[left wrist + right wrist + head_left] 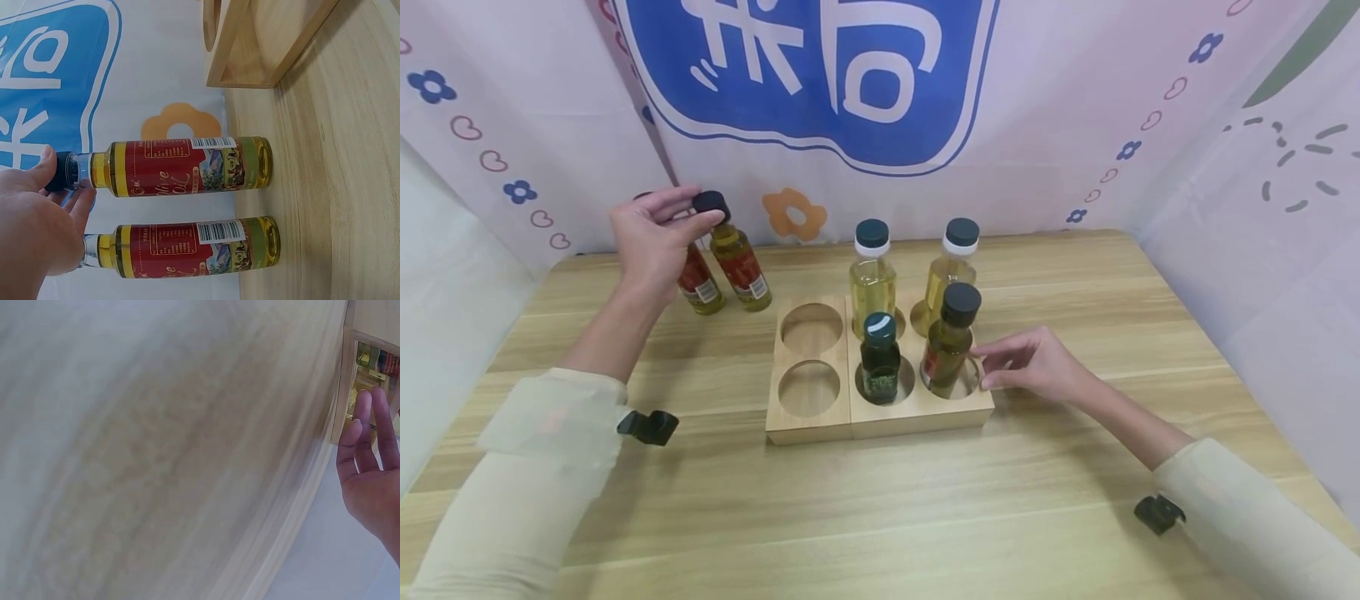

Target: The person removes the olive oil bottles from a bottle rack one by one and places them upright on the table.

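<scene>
My left hand [651,237] is raised at the back left of the table and pinches the black cap of an olive oil bottle [741,265] with a red label. In the left wrist view my fingers [75,200] curl round that bottle's [181,165] cap. A second, matching bottle [702,287] stands right beside it, partly hidden by the hand. My right hand [1026,362] rests with relaxed fingers beside the wooden rack [917,412]. Its fingertips [369,419] are close to the dark-capped oil bottle [950,340] in the rack's front right hole.
The rack also holds two pale yellow bottles [872,275] [951,262] at the back and a small dark green bottle [880,360] in front. Its two left holes [810,358] hold nothing. Printed cloth walls [1075,100] close in the wooden table [880,517] at back and sides.
</scene>
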Demonstrator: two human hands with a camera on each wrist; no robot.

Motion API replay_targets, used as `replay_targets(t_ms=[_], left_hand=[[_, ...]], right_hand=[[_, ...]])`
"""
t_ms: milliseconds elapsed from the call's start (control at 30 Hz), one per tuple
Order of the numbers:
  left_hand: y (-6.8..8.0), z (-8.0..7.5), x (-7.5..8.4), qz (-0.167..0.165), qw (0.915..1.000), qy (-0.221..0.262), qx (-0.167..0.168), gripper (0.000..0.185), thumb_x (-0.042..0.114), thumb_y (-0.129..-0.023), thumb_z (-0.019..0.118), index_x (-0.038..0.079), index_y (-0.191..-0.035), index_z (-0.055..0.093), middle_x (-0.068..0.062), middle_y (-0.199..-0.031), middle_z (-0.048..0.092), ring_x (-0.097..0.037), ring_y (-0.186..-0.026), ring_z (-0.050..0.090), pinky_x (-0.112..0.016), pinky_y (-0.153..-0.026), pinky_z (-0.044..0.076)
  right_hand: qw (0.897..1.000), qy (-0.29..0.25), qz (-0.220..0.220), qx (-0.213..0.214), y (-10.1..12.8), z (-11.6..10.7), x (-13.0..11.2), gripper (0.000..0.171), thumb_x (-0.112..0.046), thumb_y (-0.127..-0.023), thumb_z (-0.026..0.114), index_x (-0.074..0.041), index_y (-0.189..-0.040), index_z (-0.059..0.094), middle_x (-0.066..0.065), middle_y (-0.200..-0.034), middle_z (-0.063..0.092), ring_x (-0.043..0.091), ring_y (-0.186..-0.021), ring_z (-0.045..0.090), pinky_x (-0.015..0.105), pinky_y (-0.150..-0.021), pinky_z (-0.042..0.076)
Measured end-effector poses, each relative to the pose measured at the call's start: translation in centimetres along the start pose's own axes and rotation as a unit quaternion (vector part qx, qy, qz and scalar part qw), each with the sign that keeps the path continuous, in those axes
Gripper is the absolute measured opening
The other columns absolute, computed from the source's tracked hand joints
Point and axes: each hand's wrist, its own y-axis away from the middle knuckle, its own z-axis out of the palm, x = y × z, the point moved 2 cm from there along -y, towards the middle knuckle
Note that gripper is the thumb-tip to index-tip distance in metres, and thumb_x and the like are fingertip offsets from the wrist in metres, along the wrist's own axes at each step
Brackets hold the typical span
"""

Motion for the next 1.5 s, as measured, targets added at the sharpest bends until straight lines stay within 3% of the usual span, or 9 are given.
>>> replay_targets(t_ms=[467, 833, 1167, 1500], left_hand=[[-0.28, 0.26, -0.14, -0.006, 0.9977, -0.067, -0.001, 0.044, 0.005, -0.072, 0.095, 0.011, -0.114, 0.08, 0.002, -0.106, 0.079, -0.008, -0.095, 0.074, -0.016, -0.08, 0.06], [-0.56, 0.58, 0.0, -0.001, 0.9895, -0.144, -0.009, 0.053, 0.013, -0.077, 0.092, 0.007, -0.127, 0.074, -0.003, -0.122, 0.076, -0.006, -0.1, 0.073, -0.019, -0.092, 0.058], [-0.26, 0.59, 0.1, 0.005, 0.9894, -0.14, -0.037, 0.055, 0.011, -0.08, 0.09, 0.004, -0.131, 0.071, -0.01, -0.132, 0.071, -0.002, -0.095, 0.074, -0.022, -0.098, 0.056], [-0.02, 0.63, 0.71, -0.004, 0.9779, -0.196, -0.072, 0.057, 0.009, -0.088, 0.084, 0.005, -0.141, 0.063, -0.014, -0.146, 0.06, -0.011, -0.119, 0.069, -0.02, -0.098, 0.054]], right_hand=[[1.0, 0.008, -0.005, 0.0, 0.01, -0.04, 0.04, 0.041, 0.007, -0.077, 0.086, 0.008, -0.116, 0.073, 0.02, -0.102, 0.077, 0.015, -0.084, 0.075, 0.028, -0.074, 0.063], [1.0, 0.01, -0.012, -0.002, 0.02, -0.08, -0.14, 0.04, 0.007, -0.078, 0.085, 0.008, -0.116, 0.073, 0.02, -0.103, 0.077, 0.014, -0.083, 0.075, 0.028, -0.072, 0.063], [1.0, 0.009, -0.007, -0.003, 0.13, -0.02, -0.19, 0.04, 0.007, -0.078, 0.085, 0.008, -0.116, 0.073, 0.02, -0.103, 0.077, 0.015, -0.083, 0.075, 0.027, -0.073, 0.063], [1.0, 0.018, -0.008, -0.003, 0.08, -0.09, -0.26, 0.041, 0.006, -0.078, 0.085, 0.007, -0.117, 0.073, 0.019, -0.103, 0.077, 0.014, -0.085, 0.075, 0.029, -0.076, 0.064]])
